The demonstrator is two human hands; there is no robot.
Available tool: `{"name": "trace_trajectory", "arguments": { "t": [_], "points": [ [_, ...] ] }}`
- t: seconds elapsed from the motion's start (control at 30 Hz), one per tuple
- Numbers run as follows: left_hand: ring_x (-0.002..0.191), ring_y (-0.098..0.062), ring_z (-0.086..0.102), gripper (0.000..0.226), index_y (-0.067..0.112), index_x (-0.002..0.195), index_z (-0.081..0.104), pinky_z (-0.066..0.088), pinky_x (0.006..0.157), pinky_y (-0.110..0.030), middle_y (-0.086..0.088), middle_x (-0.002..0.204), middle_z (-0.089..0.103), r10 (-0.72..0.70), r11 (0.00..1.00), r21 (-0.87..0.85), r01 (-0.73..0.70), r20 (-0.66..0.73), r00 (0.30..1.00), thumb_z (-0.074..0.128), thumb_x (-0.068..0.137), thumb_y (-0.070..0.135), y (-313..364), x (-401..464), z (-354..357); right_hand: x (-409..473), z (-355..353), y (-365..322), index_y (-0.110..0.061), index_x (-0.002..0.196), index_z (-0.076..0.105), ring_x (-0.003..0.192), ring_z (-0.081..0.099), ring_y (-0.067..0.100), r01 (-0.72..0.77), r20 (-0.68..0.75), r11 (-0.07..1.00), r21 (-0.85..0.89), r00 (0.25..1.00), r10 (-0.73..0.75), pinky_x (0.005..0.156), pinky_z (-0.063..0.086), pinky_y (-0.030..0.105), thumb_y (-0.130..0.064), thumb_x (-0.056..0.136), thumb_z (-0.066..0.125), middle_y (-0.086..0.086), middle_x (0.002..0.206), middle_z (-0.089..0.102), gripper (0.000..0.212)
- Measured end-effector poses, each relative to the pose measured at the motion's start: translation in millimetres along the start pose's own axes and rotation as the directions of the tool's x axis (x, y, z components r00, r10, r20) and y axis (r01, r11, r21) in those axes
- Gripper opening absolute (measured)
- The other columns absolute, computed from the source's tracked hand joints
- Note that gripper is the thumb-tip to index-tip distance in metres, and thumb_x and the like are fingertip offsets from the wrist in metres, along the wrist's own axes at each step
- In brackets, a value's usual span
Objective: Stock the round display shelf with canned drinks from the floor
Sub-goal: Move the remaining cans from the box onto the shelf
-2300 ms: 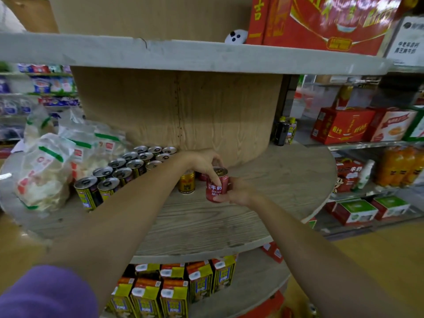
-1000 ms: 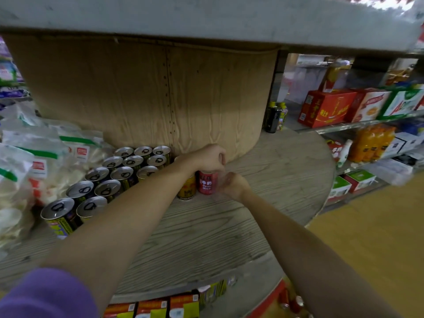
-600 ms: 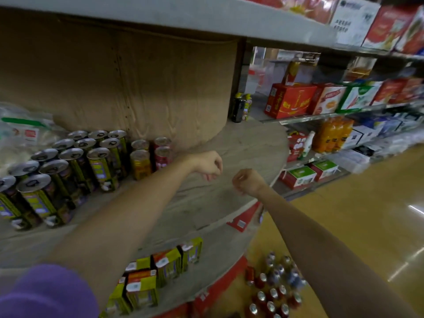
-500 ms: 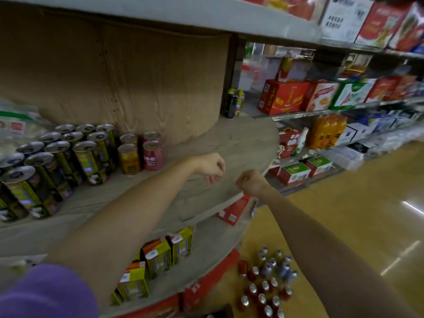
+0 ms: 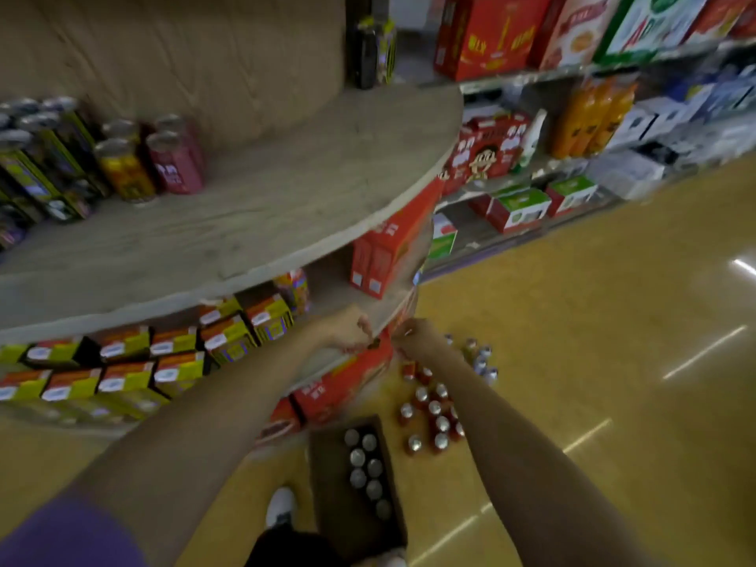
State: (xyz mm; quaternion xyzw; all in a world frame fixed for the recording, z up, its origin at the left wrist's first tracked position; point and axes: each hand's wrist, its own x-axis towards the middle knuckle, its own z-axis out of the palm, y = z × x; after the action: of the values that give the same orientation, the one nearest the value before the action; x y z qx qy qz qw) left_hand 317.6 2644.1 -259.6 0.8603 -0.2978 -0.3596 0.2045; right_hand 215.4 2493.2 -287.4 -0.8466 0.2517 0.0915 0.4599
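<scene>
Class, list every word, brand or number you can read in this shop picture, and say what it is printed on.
"AD": large letters on the green and white box; the rest is blurred.
Red gift boxes: yellow characters, too blurred to read.
Red cans on the round shelf: white print, unreadable.
Yellow cartons: labels unreadable.
</scene>
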Motion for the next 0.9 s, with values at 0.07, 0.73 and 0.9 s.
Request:
{"name": "trace_trajectory", "arguments": {
  "t": [0.07,0.73,0.9],
  "points": [
    [0.064,-0.021,0.063,0.020,0.012,0.082,0.070,0.055,0.062,-0.034,-0.016,0.079,0.070,-0.053,0.998,-0.018,0.053,-0.029,0.998,0.054,0.082,0.001,-24,5,43,-7,23,40,-0.017,0.073,0.061,0.062,0.059,0.019,-0.060,0.002,0.997,0.049,0.998,0.060,0.061,0.048,0.029,-0.015,0.086,0.063,0.009,0.072,0.067,0.013],
    [0.083,-0.021,0.052,0.017,0.009,0.108,0.060,0.038,0.059,-0.025,-0.006,0.097,0.056,-0.382,0.906,-0.056,0.420,0.325,0.865,0.049,0.096,0.008,-204,74,327,-15,275,302,-0.010,0.117,0.062,0.107,0.061,0.025,-0.656,0.236,0.698,0.286,0.754,0.613,0.084,0.047,0.026,-0.015,0.090,0.059,0.008,0.113,0.065,0.028],
    [0.085,-0.021,0.055,0.018,0.009,0.111,0.058,0.040,0.063,-0.023,-0.009,0.098,0.059,-0.357,0.917,-0.066,0.395,0.310,0.881,0.045,0.099,0.012,-244,104,365,5,311,341,-0.006,0.114,0.063,0.107,0.059,0.031,-0.691,0.153,0.682,0.238,0.720,0.677,0.085,0.047,0.033,-0.014,0.085,0.060,0.012,0.112,0.067,0.031]
  ]
}}
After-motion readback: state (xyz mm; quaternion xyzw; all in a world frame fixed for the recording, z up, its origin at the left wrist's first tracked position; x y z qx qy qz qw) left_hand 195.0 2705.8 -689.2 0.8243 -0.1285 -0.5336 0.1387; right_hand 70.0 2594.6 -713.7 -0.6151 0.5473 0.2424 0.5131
